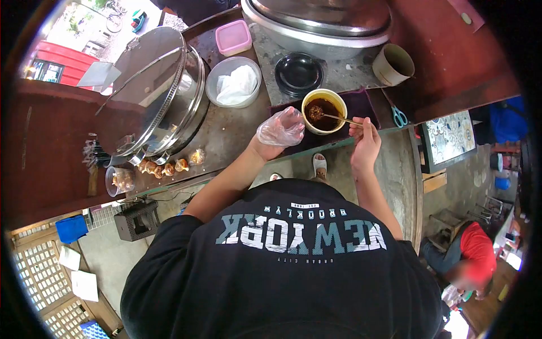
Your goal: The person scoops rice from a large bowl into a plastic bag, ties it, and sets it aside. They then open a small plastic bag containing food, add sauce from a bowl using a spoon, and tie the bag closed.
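Observation:
My right hand (365,141) is closed on the handle of a thin metal spoon (345,119). The spoon's end reaches into a cream-coloured tub (308,126) of dark brown sauce (327,121), with a clump of browned bits around it. My left hand (280,127) wears a clear plastic glove. Its fingers are loosely curled and apart, right beside the tub's left rim. Under the tub lies a dark cloth (361,104). Just behind stands a stack of black plates (298,73).
A large lidded metal pot (322,34) stands at the back, a cup (393,65) to its right. Blue-handled scissors (400,117) lie at the edge. Leftward are a tub with white plastic (237,85), a pink-lidded box (233,37), a steamer (175,107) and small wrapped bundles (168,169).

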{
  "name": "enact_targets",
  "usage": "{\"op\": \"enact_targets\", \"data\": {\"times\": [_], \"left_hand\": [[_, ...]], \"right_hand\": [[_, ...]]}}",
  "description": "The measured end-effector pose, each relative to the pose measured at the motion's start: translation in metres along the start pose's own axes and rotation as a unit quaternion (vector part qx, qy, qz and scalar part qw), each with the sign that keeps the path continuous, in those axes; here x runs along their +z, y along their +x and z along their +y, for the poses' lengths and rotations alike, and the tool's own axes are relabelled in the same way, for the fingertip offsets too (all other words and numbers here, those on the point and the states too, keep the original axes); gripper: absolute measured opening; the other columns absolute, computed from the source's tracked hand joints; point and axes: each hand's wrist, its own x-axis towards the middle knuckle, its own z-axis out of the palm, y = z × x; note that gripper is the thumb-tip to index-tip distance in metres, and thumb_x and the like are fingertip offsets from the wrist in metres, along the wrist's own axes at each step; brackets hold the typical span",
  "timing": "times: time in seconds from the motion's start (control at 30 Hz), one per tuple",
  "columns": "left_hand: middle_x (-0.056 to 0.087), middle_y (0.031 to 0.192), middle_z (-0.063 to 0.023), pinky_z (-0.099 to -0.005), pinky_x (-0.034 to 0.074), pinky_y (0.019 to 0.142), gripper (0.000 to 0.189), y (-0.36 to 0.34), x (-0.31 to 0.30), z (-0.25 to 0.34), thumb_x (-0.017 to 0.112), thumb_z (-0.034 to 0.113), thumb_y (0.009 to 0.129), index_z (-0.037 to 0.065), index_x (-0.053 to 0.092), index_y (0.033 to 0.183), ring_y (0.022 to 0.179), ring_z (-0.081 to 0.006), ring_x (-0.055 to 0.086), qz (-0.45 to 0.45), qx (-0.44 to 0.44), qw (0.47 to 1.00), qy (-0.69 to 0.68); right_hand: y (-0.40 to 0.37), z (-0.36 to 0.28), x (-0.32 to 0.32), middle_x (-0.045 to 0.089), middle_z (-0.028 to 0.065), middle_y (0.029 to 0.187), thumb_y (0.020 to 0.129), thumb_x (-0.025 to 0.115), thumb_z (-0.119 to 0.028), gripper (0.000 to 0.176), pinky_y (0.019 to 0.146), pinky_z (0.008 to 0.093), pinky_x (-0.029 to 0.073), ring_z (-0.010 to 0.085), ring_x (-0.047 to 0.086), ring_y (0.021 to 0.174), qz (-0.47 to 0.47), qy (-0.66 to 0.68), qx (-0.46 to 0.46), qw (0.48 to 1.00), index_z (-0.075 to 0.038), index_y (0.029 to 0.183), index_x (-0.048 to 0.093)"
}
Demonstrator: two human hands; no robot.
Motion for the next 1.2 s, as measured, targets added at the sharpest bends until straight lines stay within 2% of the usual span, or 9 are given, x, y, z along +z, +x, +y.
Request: {"op": "enact_targets", "data": {"times": [0.47,0.57,0.63,0.7,0.77,0.9,1.0,1.1,1.2], "left_hand": [[0.055,0.123,-0.0129,-0.0415,0.044,0.094,0.030,0.002,0.002,-0.003,0.047,0.021,0.093,0.010,0.057,0.119,0.106,-0.0280,0.054,-0.025,0.010,0.999,-0.017],[0.056,0.119,-0.0113,-0.0396,0.044,0.094,0.027,0.002,0.010,-0.005,0.050,0.019,0.093,0.008,0.058,0.116,0.105,-0.0257,0.055,0.049,0.037,0.998,0.011],[0.058,0.114,-0.0105,-0.0374,0.044,0.093,0.024,0.006,0.002,-0.007,0.054,0.018,0.091,0.007,0.059,0.112,0.103,-0.0243,0.055,0.031,0.079,0.977,0.196],[0.061,0.108,-0.0099,-0.0353,0.045,0.092,0.022,0.007,0.003,-0.005,0.058,0.017,0.089,0.007,0.060,0.108,0.101,-0.0229,0.056,0.030,0.074,0.976,0.205],[0.062,0.103,-0.0093,-0.0333,0.046,0.091,0.020,0.007,0.007,-0.003,0.061,0.017,0.087,0.007,0.061,0.104,0.099,-0.0216,0.057,0.045,0.022,0.998,0.037],[0.063,0.099,-0.0090,-0.0336,0.048,0.088,0.017,0.007,0.013,-0.004,0.061,0.017,0.087,0.008,0.062,0.101,0.098,-0.0221,0.058,0.086,0.040,0.995,0.018],[0.062,0.098,-0.0087,-0.0342,0.049,0.086,0.016,0.008,0.009,-0.001,0.059,0.015,0.088,0.009,0.062,0.103,0.098,-0.0224,0.058,0.069,0.013,0.998,0.003],[0.059,0.102,-0.0086,-0.0343,0.048,0.086,0.021,0.006,0.012,0.000,0.057,0.011,0.089,0.010,0.058,0.109,0.098,-0.0217,0.057,0.031,0.021,0.999,0.035],[0.056,0.105,-0.0084,-0.0344,0.048,0.085,0.025,0.004,0.011,-0.002,0.054,0.009,0.089,0.010,0.052,0.115,0.097,-0.0203,0.056,0.017,0.044,0.992,0.114]], "right_hand": [[-0.016,-0.022,0.022,0.065,0.0073,0.078,0.096,0.049,-0.024,0.031,0.065,0.0226,0.047,0.0101,0.057,0.067,-0.063,0.046,-0.007,0.997,0.004,0.093,0.063],[-0.030,-0.021,0.034,0.065,0.0067,0.080,0.097,0.047,-0.024,0.031,0.066,0.0240,0.047,0.0103,0.056,0.070,-0.090,-0.064,-0.057,0.992,0.003,0.094,0.063],[-0.043,-0.022,0.041,0.063,0.0064,0.083,0.096,0.048,-0.019,0.024,0.070,0.0269,0.047,0.0148,0.059,0.075,-0.153,-0.160,-0.109,0.969,-0.001,0.092,0.063],[-0.044,-0.019,0.038,0.062,0.0094,0.086,0.089,0.057,-0.012,0.011,0.069,0.0303,0.048,0.0227,0.061,0.077,-0.258,-0.331,-0.326,0.847,-0.003,0.093,0.064],[-0.049,-0.023,0.041,0.061,0.0108,0.086,0.083,0.062,-0.007,0.010,0.069,0.0323,0.049,0.0266,0.060,0.078,-0.310,-0.346,-0.379,0.800,-0.005,0.093,0.064],[-0.053,-0.028,0.043,0.061,0.0102,0.088,0.076,0.066,-0.002,0.018,0.069,0.0342,0.049,0.0284,0.060,0.079,-0.331,-0.345,-0.429,0.766,-0.005,0.094,0.064],[-0.051,-0.029,0.043,0.062,0.0108,0.087,0.081,0.063,-0.004,0.013,0.069,0.0328,0.049,0.0278,0.060,0.078,-0.322,-0.345,-0.419,0.776,-0.004,0.094,0.064],[-0.051,-0.028,0.039,0.062,0.0104,0.085,0.086,0.059,-0.007,0.010,0.068,0.0303,0.049,0.0236,0.061,0.077,-0.241,-0.317,-0.336,0.853,-0.003,0.094,0.064],[-0.050,-0.027,0.038,0.064,0.0066,0.082,0.095,0.049,-0.018,0.023,0.069,0.0255,0.047,0.0138,0.059,0.074,-0.165,-0.192,-0.157,0.955,-0.001,0.093,0.065]]}}
